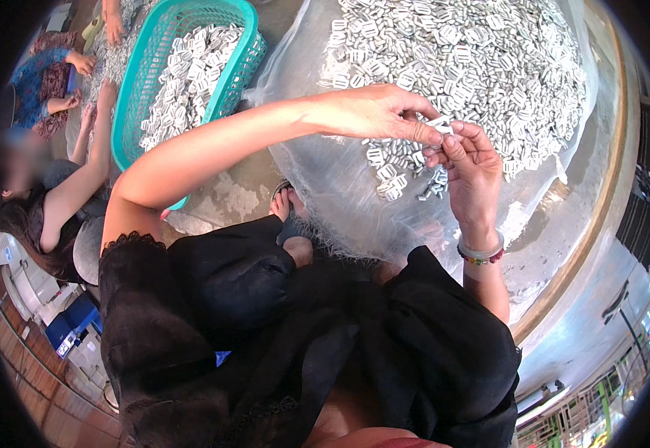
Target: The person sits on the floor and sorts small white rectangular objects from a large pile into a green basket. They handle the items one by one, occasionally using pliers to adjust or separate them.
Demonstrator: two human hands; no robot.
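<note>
Both hands raised over the near edge of the pile; 1 white slotted buckle (441, 125) held up between them. Left hand (384, 112), arm extended across from the left: thumb and index fingers closed on the buckle in a pinch. Right hand (476, 160), palm side showing: thumb and fingertips meet the same piece from the right, also pinching; remaining fingers curled. Exact contact points partly hidden. Right wrist carries a pale bangle (501, 243) and a beaded bracelet (481, 260). Beneath and beyond the hands: large pile of loose buckles (467, 60), white to grey, spread on a translucent plastic sheet (325, 194). Small cluster of white buckles (390, 179) lies at the pile's near edge, with darker grey pieces (435, 184) just to its right. Upper left: teal perforated basket (125, 112), part filled with similar white buckles (194, 67). Left of the basket, a co-worker in a dark top (30, 231) reaches forward; a 2nd, in a blue patterned sleeve (37, 71), is farther off.
</note>
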